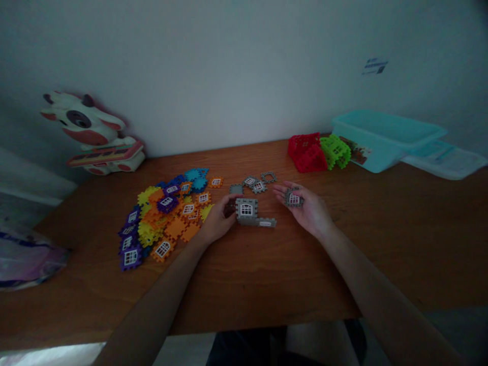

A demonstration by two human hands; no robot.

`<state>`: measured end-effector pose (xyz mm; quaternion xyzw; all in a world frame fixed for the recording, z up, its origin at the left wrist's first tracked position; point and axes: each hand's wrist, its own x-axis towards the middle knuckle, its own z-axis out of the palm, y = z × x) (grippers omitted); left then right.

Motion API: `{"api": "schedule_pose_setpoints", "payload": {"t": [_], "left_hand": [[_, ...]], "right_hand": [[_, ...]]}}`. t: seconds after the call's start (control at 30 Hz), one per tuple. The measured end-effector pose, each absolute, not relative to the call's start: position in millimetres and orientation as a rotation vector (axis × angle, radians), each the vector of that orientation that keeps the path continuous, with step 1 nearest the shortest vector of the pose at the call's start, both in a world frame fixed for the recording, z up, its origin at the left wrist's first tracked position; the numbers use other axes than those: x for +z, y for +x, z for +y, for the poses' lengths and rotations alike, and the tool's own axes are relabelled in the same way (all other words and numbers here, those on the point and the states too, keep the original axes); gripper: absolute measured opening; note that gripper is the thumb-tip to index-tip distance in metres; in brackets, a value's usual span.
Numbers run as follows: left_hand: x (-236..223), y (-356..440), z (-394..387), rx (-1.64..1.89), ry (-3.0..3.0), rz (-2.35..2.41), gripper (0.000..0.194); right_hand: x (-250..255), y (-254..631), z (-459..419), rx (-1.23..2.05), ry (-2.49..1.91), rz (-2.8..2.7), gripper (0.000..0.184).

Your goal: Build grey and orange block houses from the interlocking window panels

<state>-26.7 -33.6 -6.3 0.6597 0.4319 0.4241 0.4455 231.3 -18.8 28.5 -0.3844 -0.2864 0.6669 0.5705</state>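
Note:
My left hand grips the left side of a grey interlocking plastic wall assembly, which has a white-framed window panel upright on a low grey strip. My right hand lies palm up, with a small grey window panel resting in it. Between my hands and beyond them lie several loose grey pieces, some with windows and one a bare frame. To the left of my left hand spreads a heap of orange, yellow, purple and blue window pieces.
The pieces lie on a wooden table against a white wall. A red block house, a green block structure, a turquoise plastic box and its lid stand at the back right. A cow-shaped toy sits at the back left.

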Motion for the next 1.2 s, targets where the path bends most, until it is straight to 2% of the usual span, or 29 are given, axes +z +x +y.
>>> {"api": "schedule_pose_setpoints", "payload": {"t": [0.1,0.2,0.47,0.57,0.67,0.93,1.07,1.2], "left_hand": [[-3.5,-24.9,-34.2,1.053,1.624,1.077,0.048],[-2.9,-24.2,-34.0,1.047,1.621,1.091,0.047],[-3.9,-20.0,-35.4,0.987,1.76,1.205,0.047],[-2.3,-15.7,-35.5,0.969,1.83,1.22,0.045],[0.0,-14.4,-35.1,0.949,1.936,1.229,0.034],[10.6,-14.8,-38.3,0.925,1.983,1.136,0.026],[17.2,-12.5,-39.7,0.898,1.942,1.116,0.023],[19.1,-11.6,-40.4,0.877,1.968,1.092,0.021]], "right_hand": [[24.1,229.8,-19.2,1.538,-0.938,-0.78,0.019],[14.8,231.0,-17.5,1.425,-1.046,-1.015,0.028],[6.7,238.8,-15.3,0.797,-1.253,-1.758,0.034],[10.7,237.2,-19.5,0.829,-1.258,-1.881,0.028],[14.6,235.9,-23.2,0.857,-1.217,-1.931,0.02],[16.1,237.9,-25.2,0.821,-1.018,-2.108,0.021],[14.6,235.0,-26.8,0.812,-1.03,-2.174,0.014],[14.3,232.2,-28.4,0.84,-1.057,-2.184,0.017]]}}
